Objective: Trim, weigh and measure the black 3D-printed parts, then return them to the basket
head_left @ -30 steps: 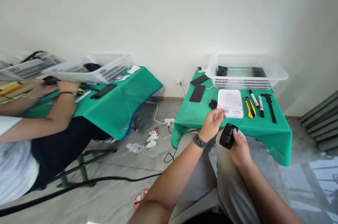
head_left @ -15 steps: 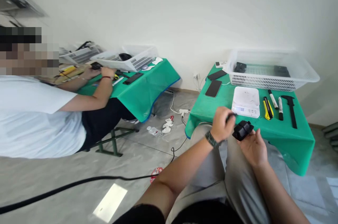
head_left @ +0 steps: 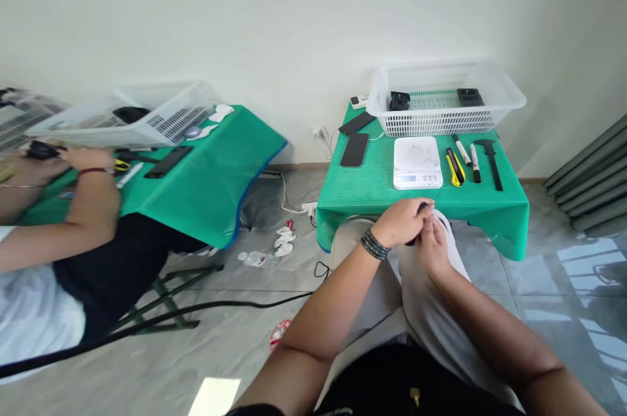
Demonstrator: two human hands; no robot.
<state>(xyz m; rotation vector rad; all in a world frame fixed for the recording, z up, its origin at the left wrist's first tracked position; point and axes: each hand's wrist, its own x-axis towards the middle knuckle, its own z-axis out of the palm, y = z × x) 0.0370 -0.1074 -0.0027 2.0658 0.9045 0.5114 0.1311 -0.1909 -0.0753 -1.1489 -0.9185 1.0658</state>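
Observation:
My left hand (head_left: 402,221), with a dark braided band on its wrist, is closed over a black plastic part (head_left: 411,241) above my lap. Fingers pressed in from the other side, my right hand (head_left: 434,247) meets it on the same part. Most of the part is covered by my hands, so its shape and any second piece cannot be made out. Just beyond my hands, a white digital scale (head_left: 417,158) with nothing on its plate stands on the green-covered table (head_left: 362,191).
Right of the scale lie a yellow utility knife (head_left: 455,168), two markers (head_left: 475,164) and a black caliper (head_left: 491,164). Behind stands a white basket (head_left: 441,122) holding black parts. A phone (head_left: 354,150) lies left. A co-worker's hands (head_left: 88,158) work at another green table; a black cable (head_left: 220,304) crosses below.
My right hand, earlier open under the blocky black part, has closed around it. Both hands have come together. The view has swung right, and less of the co-worker shows.

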